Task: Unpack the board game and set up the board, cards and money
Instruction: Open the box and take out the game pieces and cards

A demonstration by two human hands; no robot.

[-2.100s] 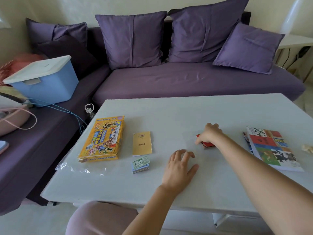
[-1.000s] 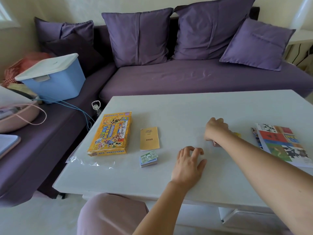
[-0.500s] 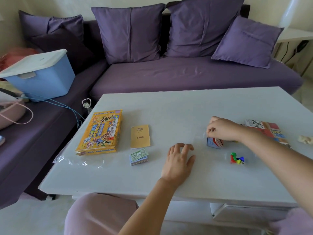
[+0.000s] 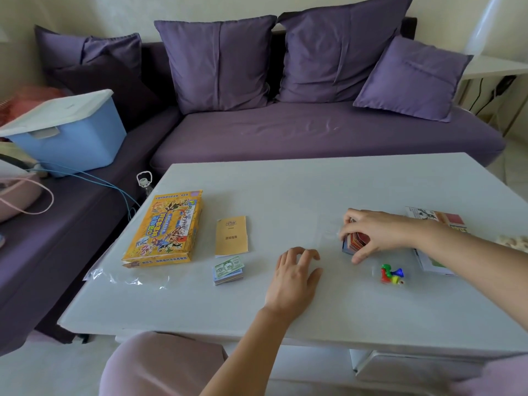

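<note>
As we lift the cards off the table (image 4: 285, 190), left to right:
Game box (image 4: 163, 228): flat at the left edge on its clear wrap (image 4: 114, 277), where it lay two seconds ago.
Rule leaflet (image 4: 231, 235): just right of the box, unmoved.
Money (image 4: 228, 270): one small stack in front of the leaflet, not yet sorted.
Left hand (image 4: 294, 278): palm down mid-table, grip slack and empty, as before.
Card deck (image 4: 355, 242): two seconds ago it lay flat under our fingers. Now it stands on edge, nearer the board; we cannot tell whether it touches the table.
Right hand (image 4: 374, 232): grip closed round the deck, thumb on the near side, fingers over the top.
Pawns (image 4: 391, 274): a coloured cluster newly in view, just in front of the deck.
Board (image 4: 448, 220): folded, partly hidden behind our right forearm.
Meaning: we judge the unpacking nearly done; unfolding the board and laying out cards and money remain.
</note>
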